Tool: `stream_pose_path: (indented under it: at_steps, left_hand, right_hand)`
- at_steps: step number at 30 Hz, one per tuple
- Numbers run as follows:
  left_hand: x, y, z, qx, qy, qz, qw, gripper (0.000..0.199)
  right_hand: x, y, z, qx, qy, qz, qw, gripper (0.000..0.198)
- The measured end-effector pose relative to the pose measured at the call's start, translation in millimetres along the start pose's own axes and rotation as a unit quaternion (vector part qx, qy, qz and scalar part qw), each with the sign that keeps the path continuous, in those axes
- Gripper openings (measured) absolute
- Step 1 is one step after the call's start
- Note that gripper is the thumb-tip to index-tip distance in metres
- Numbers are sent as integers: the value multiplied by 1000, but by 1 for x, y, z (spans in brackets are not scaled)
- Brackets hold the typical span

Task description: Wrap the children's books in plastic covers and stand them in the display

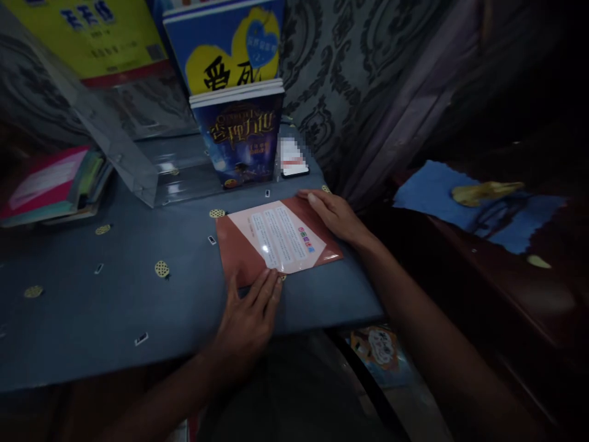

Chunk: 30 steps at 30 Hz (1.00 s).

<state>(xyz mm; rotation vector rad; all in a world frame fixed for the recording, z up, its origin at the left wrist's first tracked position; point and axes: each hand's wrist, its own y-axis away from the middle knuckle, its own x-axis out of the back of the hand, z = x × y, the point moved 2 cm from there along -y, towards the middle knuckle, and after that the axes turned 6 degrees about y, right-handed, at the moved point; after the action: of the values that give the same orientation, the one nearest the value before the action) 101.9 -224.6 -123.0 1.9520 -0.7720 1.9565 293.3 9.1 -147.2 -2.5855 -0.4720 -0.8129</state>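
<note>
While both forearms (414,301) slant inward, the hands (248,316) (340,215) touch a booklet (285,239).

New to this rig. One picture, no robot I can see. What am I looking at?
There's no machine here: the work is done by a person's bare hands. The one picture comes from a camera worn on that person's head, looking forward and down, so the forearms enter from the bottom.

On the blue-grey tabletop lies a reddish-brown booklet. The left hand touches its near edge and the right hand its far right corner; whether either grips it, I can't tell.

Behind it, a dark blue book stands upright, with a phone-like device to its right, screen pixelated. A stack of books lies at the left.
</note>
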Motion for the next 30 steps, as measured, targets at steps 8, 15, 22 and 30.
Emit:
stream_pose_path:
  at_steps: [8, 15, 22, 30]
  left_hand:
    - [3, 42, -4, 97, 18, 42, 994, 41]
    - [4, 50, -7, 165, 28, 61, 984, 42]
    - [2, 49, -11, 167, 28, 70, 983, 42]
    - [-5, 39, -44, 168, 36, 8, 985, 53]
  right_hand:
    - [-1, 2, 1, 14, 58, 6, 998, 50]
    - [-6, 6, 0, 86, 168, -12, 982, 41]
    - [-13, 6, 7, 137, 244, -4, 960, 41]
    - [-12, 5, 7, 159, 262, -6, 952, 42]
